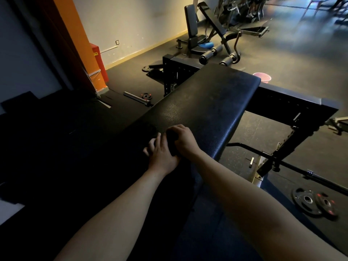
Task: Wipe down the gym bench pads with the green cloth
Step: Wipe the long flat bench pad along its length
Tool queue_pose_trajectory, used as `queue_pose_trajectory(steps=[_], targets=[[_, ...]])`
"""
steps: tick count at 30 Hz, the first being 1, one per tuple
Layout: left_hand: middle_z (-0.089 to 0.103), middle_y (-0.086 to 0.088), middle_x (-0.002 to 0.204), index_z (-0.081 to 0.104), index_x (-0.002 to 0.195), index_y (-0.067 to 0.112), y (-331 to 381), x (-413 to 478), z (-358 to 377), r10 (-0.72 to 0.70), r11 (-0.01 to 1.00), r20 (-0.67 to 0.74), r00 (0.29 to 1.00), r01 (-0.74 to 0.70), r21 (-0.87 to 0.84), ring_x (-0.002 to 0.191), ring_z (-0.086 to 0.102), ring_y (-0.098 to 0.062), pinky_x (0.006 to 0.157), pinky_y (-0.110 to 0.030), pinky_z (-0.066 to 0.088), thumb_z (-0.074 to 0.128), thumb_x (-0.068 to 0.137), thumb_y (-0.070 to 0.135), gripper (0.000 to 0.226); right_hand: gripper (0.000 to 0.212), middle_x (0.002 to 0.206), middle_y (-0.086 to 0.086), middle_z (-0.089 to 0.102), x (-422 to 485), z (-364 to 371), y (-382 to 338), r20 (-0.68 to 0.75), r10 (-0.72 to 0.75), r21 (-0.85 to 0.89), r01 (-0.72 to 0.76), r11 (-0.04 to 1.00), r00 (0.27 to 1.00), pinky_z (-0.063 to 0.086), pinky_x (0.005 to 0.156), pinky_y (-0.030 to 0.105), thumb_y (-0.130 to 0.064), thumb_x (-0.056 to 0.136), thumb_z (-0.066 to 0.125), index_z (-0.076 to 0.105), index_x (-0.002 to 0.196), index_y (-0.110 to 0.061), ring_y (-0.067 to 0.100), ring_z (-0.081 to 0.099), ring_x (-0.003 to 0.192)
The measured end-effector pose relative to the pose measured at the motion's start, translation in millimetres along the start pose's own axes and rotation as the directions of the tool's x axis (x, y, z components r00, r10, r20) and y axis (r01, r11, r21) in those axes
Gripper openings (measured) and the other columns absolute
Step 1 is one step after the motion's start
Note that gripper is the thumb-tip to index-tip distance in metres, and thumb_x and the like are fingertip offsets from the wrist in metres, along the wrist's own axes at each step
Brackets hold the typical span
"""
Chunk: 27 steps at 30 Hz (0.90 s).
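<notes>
Hands meet at the frame's centre on the long black grained-vinyl padded desk [207,102]. The right hand [183,141] curls its fingers tightly round a bunched cloth [172,143], dark in this dim light, resting on the desk. The left hand [161,155] lies just beside it, fingers nearly straight, touching the cloth. Black weight plates [308,201] lie at lower right.

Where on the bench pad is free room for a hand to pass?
The bench pad is bare from the hands to its far rounded end near the pink basket. Crowded only close by, where left hand and right hand meet at the dark cloth.
</notes>
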<state>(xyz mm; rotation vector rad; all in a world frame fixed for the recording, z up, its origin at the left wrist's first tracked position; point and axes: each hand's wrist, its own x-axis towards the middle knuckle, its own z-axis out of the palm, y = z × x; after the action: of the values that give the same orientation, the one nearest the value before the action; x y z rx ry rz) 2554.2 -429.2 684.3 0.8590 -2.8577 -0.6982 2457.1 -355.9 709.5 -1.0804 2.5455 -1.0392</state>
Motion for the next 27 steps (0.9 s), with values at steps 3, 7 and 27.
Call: queue_pose_trajectory(steps=[3, 7, 27], targets=[[0.007, -0.007, 0.167, 0.011, 0.159, 0.023, -0.6, 1.0, -1.2, 0.000, 1.000, 0.011, 1.000, 0.000, 0.003, 0.150, 0.005, -0.028, 0.117, -0.055, 0.009, 0.058, 0.090, 0.051, 0.088, 0.052, 0.140, 0.003, 0.053, -16.7, -12.3, 14.1, 0.015, -0.030, -0.155, 0.032, 0.987, 0.999, 0.037, 0.103, 0.033, 0.001, 0.087, 0.059, 0.060, 0.134, -0.020, 0.025, 0.044, 0.124], [0.005, -0.005, 0.168, 0.011, 0.159, 0.027, 2.3, -2.9, -3.6, -0.002, 1.000, 0.033, 0.999, 0.002, 0.007, 0.151, 0.002, -0.027, 0.117, -0.055, 0.005, 0.056, 0.091, 0.052, 0.086, 0.044, 0.137, 0.001, 0.053, -69.5, -36.6, 43.9, -0.159, 0.043, -0.230, -0.079, 0.970, 0.986, 0.039, 0.103, 0.033, -0.006, 0.092, 0.061, 0.058, 0.134, -0.020, 0.022, 0.044, 0.125], [0.013, -0.006, 0.167, 0.017, 0.158, 0.023, -6.1, 2.0, 3.9, 0.057, 0.998, -0.016, 0.998, -0.057, 0.018, 0.150, 0.008, -0.028, 0.117, -0.058, 0.010, 0.060, 0.090, 0.044, 0.083, 0.042, 0.134, 0.002, 0.055, -26.6, -4.9, 12.7, -0.036, 0.019, -0.167, -0.025, 0.986, 0.999, 0.040, 0.101, 0.035, -0.007, 0.090, 0.061, 0.062, 0.130, -0.019, 0.026, 0.043, 0.121]])
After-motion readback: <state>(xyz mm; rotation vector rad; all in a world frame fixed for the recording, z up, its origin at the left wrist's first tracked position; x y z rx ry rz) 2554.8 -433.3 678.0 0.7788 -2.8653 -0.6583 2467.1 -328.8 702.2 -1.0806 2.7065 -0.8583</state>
